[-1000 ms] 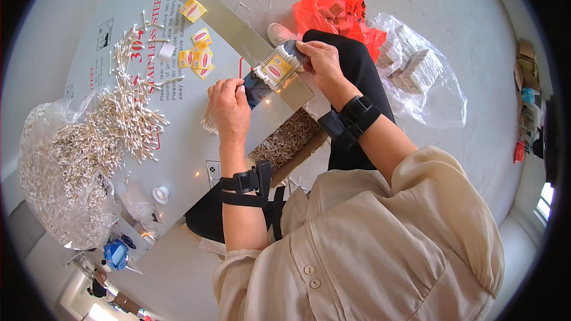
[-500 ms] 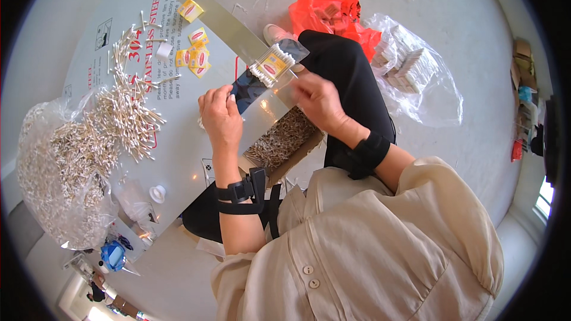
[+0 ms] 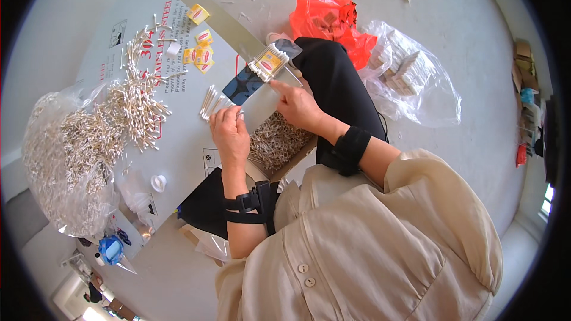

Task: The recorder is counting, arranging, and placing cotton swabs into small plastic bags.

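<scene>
My left hand [image 3: 231, 134] is on the metal-topped table [image 3: 196, 137], its bent fingers pressed together at the lower ends of a small row of loose cotton swabs [image 3: 211, 102]. My right hand [image 3: 300, 107] reaches out its index finger, with the other fingers curled and nothing visible in them. That fingertip lies just below a flat bundle of cotton swabs with a yellow card [image 3: 270, 62] on top. Clear plastic film [image 3: 289, 49] shows at the bundle's far end. Beside the bundle, between the hands, is a dark blue patterned patch [image 3: 242, 86].
A carton of cotton swabs [image 3: 279, 142] stands below my hands. At left, loose swabs [image 3: 140, 104] spill from a clear bag [image 3: 65, 202]. Yellow cards [image 3: 199, 56] lie at the far side. A red bag [image 3: 324, 15] and a clear bag of white packs [image 3: 410, 71] rest on the floor.
My left hand has moved down off the dark patch to the small swab row, now uncovered. My right hand has shifted left and down, its index finger now stretched toward the bundle.
</scene>
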The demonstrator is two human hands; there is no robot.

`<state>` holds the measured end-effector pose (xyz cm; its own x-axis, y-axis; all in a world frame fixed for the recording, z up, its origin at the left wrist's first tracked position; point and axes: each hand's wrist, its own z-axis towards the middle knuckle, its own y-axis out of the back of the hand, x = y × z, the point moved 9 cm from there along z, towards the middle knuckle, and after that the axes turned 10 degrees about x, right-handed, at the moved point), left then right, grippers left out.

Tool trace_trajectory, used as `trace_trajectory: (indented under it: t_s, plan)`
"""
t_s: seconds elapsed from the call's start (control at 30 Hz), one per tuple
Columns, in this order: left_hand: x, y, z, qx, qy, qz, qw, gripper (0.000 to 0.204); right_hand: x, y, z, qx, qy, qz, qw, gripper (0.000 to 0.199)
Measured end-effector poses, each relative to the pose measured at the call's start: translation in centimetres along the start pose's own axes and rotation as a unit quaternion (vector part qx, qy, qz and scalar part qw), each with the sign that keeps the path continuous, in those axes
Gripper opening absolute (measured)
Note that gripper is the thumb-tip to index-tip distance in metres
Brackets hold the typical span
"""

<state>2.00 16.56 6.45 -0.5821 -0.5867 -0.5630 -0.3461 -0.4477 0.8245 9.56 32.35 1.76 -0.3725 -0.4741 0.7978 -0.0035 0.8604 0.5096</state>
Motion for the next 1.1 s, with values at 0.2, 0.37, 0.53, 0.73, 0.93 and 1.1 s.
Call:
trace_trajectory:
  t_s: [0.2, 0.37, 0.53, 0.73, 0.93, 1.1]
  plan:
    - [-0.4, -0.3, -2.2, 0.009, 0.003, -0.009, 1.0, 0.02, 1.8, -1.1, -0.8, 0.09, -0.012, -0.271, 0.958, 0.062]
    - [-1.1, -0.5, -3.3, 0.033, 0.007, -0.014, 0.999, 0.019, 3.3, -1.1, -1.3, 0.085, 0.027, -0.365, 0.927, 0.064]
    - [-1.6, -0.3, -4.2, 0.061, 0.026, -0.016, 0.998, 0.018, 2.6, -1.4, -1.7, 0.083, 0.031, -0.355, 0.931, 0.064]
    - [-2.2, 0.0, -5.1, 0.1, 0.021, -0.005, 0.995, 0.016, 1.9, -1.6, -2.5, 0.079, 0.028, -0.339, 0.937, 0.067]
    - [-1.3, -0.5, -5.7, 0.132, 0.032, -0.026, 0.99, 0.013, 1.4, -1.5, -3.4, 0.086, 0.029, -0.341, 0.936, 0.067]
    - [-0.3, -0.5, -5.4, 0.127, 0.05, -0.027, 0.99, 0.015, 1.3, -2.0, -3.5, 0.015, 0.075, -0.396, 0.915, 0.07]
